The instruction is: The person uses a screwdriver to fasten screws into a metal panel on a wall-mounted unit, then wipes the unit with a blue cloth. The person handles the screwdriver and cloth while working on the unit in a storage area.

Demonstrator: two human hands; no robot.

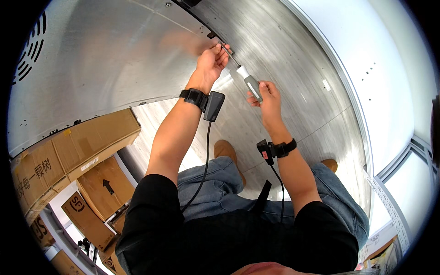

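My right hand (269, 97) is closed around the grey and white handle of a screwdriver (251, 85). Its thin shaft slants up and to the left, ending at the fingertips of my left hand (213, 60). Those fingers are pinched together at the tip end, and whether a screw sits between them is too small to tell. Both the tip and the left hand are beside the right edge of a large metal panel (123, 55), close to a small dark bracket (211, 35) on that edge.
Cardboard boxes (87, 142) are stacked at the lower left, under the panel's near edge. A white wall or door (366, 59) curves along the right, above a grey wood-look floor (316, 91). Cables hang from the black devices strapped to both wrists.
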